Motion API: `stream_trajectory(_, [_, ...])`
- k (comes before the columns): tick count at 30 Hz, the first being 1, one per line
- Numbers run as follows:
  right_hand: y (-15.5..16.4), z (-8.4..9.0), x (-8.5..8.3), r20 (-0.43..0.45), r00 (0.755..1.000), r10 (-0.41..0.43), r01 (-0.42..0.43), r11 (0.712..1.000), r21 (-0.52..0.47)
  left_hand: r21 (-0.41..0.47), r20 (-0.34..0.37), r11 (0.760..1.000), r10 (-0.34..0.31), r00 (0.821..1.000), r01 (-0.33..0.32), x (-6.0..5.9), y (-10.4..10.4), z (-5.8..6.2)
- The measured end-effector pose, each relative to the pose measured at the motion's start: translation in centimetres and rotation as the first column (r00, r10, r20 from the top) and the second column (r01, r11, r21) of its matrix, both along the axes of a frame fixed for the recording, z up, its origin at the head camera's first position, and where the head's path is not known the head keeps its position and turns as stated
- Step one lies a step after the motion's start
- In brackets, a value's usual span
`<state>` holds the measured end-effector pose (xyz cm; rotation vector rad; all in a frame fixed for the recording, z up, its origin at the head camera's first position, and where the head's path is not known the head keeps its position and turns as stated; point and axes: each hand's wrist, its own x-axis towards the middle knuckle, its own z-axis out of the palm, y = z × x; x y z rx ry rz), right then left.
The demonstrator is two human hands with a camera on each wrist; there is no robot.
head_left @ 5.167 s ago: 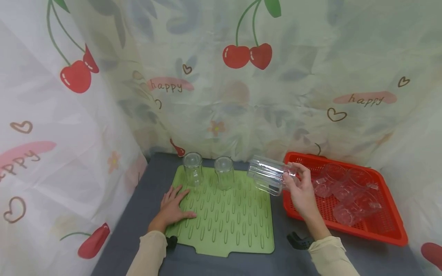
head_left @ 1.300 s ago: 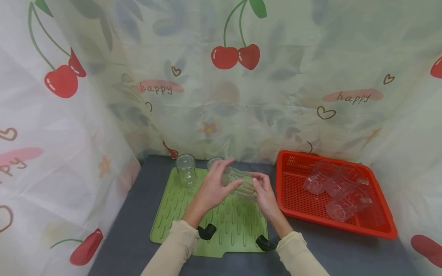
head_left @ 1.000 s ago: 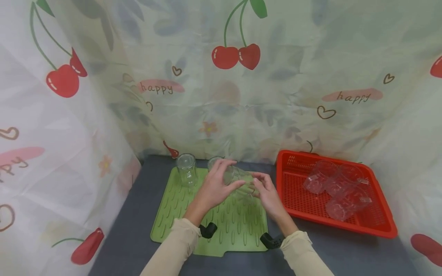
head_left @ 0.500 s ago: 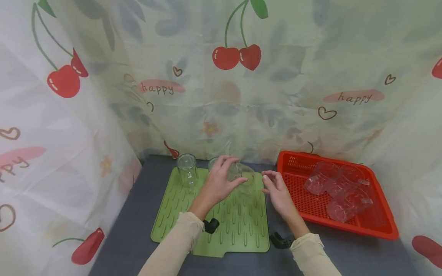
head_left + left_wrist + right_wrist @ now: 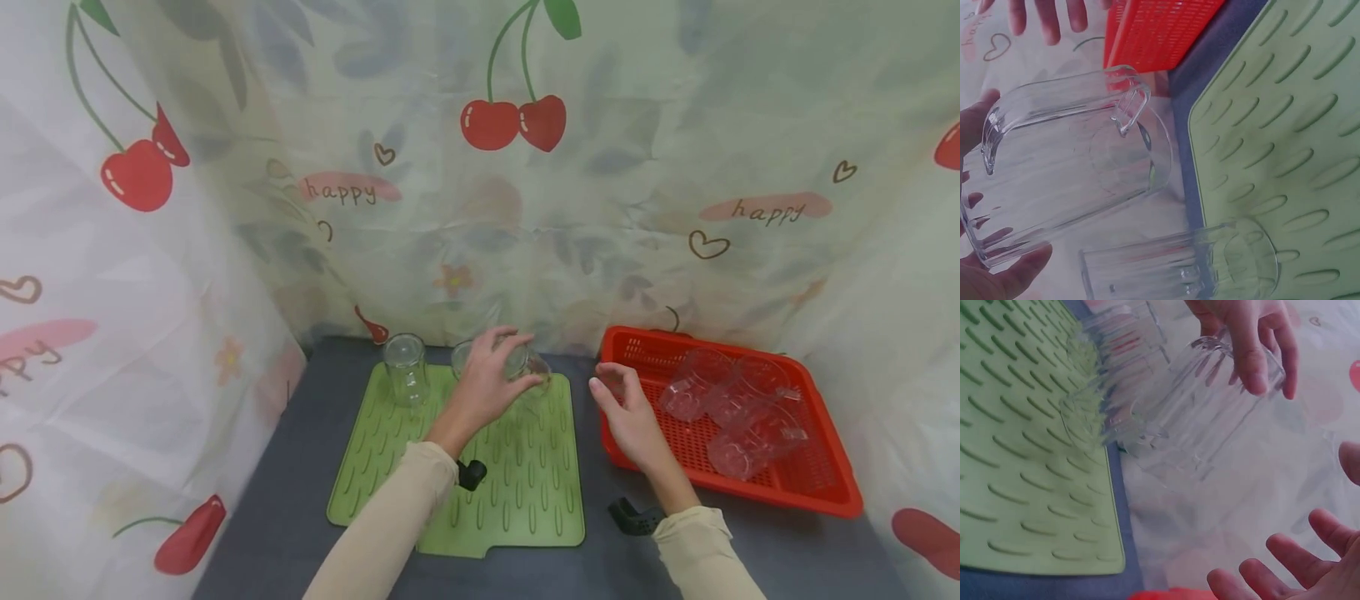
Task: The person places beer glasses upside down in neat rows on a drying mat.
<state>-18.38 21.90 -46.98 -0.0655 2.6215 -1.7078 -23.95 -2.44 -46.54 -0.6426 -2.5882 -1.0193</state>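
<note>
1. The left hand grips a clear ribbed pitcher from above, its fingers curled over the base end; the pitcher is mouth-down and tilted at the far right corner of the green ridged mat. Whether its rim touches the mat cannot be told.
2. The pitcher has a small handle on its side, plain in the left wrist view.
3. The right hand holds nothing; its fingers are loosely spread, and it hovers just right of the pitcher, over the near left edge of the red basket.
4. Just beside the pitcher, a clear glass stands upside down on the mat, mostly hidden behind the left hand in the head view.
5. A second upturned glass stands at the mat's far left corner, apart from the first.
6. The red basket lies on the dark grey surface to the right of the mat, with several more clear vessels lying heaped in it.
7. A cherry-print curtain hangs behind and at both sides.
</note>
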Motion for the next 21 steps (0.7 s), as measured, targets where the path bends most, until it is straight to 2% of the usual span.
stream_trajectory(6, [1.3, 0.8, -0.1, 0.051, 0.998, 0.023, -0.029, 0.994, 0.104, -0.024, -0.001, 0.999, -0.026, 1.0, 0.026, -1.0, 0.8, -0.3])
stream_trajectory(14, [3.2, 2.0, -0.3, 0.043, 0.999, 0.002, -0.008, 0.99, 0.139, -0.108, 0.027, 0.993, -0.048, 0.998, 0.051, -2.4, 2.2, -0.8])
stream_trajectory(21, [4.7, 2.6, -0.2, 0.05, 0.999, -0.005, -0.004, 0.982, 0.188, -0.167, 0.063, 0.982, -0.077, 0.995, 0.086, -3.0, 3.3, -1.4])
